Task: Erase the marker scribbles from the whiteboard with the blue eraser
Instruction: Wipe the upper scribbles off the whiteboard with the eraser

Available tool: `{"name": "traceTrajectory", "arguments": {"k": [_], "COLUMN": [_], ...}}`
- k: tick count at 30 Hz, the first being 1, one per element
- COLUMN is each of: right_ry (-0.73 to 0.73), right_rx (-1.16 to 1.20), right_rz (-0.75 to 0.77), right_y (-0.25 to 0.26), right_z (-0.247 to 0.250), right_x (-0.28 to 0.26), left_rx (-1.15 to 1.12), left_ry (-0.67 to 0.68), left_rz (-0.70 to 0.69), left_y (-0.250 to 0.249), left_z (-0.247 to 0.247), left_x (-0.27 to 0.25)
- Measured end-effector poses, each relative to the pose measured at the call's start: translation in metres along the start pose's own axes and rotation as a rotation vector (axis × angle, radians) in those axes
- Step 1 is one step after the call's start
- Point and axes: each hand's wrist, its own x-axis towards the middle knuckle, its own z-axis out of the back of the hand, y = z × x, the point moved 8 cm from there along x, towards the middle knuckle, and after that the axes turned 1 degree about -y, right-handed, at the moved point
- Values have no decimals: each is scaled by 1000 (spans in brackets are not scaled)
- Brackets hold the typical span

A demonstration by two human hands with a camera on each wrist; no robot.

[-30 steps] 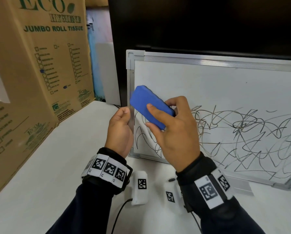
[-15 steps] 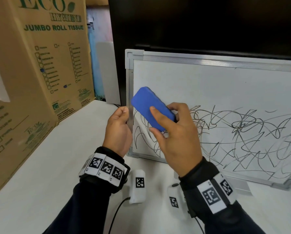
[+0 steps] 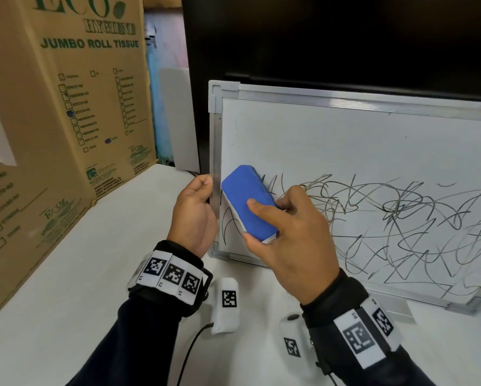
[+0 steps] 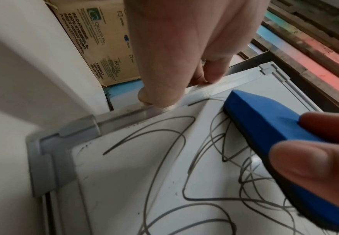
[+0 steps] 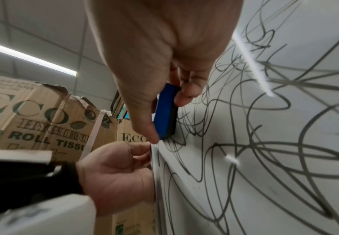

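Observation:
A framed whiteboard (image 3: 331, 140) leans upright on the white table, its lower half covered in black marker scribbles (image 3: 401, 224). My right hand (image 3: 292, 235) grips the blue eraser (image 3: 247, 201) between thumb and fingers, with its dark felt face against the board's lower left area. In the left wrist view the blue eraser (image 4: 269, 132) sits beside a clean wiped strip that cuts through the lines. My left hand (image 3: 196, 215) pinches the board's left frame edge (image 3: 213, 176) with thumb and curled fingers. The right wrist view shows the eraser (image 5: 165, 114) flat against the scribbles (image 5: 265, 143).
A tall cardboard box (image 3: 55, 121) printed "JUMBO ROLL TISSUE" stands at the left on the table (image 3: 66, 302). A black panel (image 3: 331, 37) rises behind the board. Two white tagged devices (image 3: 226, 305) and a black cable (image 3: 189, 355) lie near my wrists.
My right hand has brought the eraser down and slightly left onto the board's lower left scribbles. My left hand keeps its hold on the frame edge.

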Motion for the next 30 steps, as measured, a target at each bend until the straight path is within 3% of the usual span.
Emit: {"name": "traceTrajectory", "arguments": {"k": [5,10,15,20,25,30], "right_ry": [-49,21,-76,24,-145,-99], "right_rx": [-20,-15,-41,-32,-38,-61], "right_rz": [22,25,48,62,27,41], "right_y": [-1,0,-7,3,-17,-13], "right_z": [8,4,22,0,42,34], "right_x": [8,7,8,8,7,3], "left_rx": [18,31,51,66,40,36], "left_ry": [11,-14,-33,-38,-45,-98], "left_rz": [-5,8,-14,-20,-4,2], "left_y": [1,3,4,2,4,9], "left_z": [0,5,5,7,6,11], "left_x": [1,2,4,2,5,7]}}
